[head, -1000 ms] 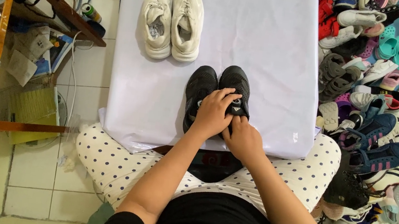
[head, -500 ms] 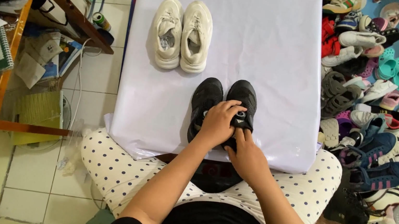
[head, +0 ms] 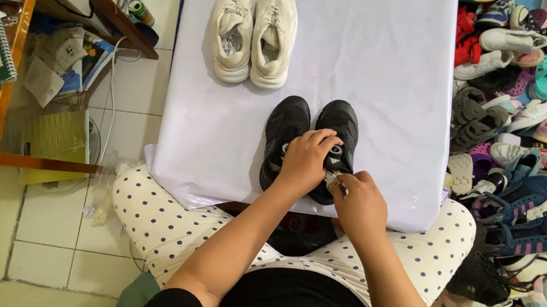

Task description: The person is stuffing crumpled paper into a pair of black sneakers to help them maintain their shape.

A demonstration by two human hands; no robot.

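Both hands work at the black shoes (head: 311,145) on the white sheet (head: 385,83). The left hand (head: 305,162) grips the right shoe's tongue; the right hand (head: 360,202) pinches something small, perhaps a tag. White shoes (head: 253,31) lie beyond the fingers, a shoe pile (head: 528,141) to their right.

I'm seeing open worktop (head: 402,64) lying right of the white shoes (head: 253,33) and beyond the black shoes (head: 312,137); the shoe pile (head: 528,141) is crowding the right edge, and the shelf (head: 22,44) is blocking the left.
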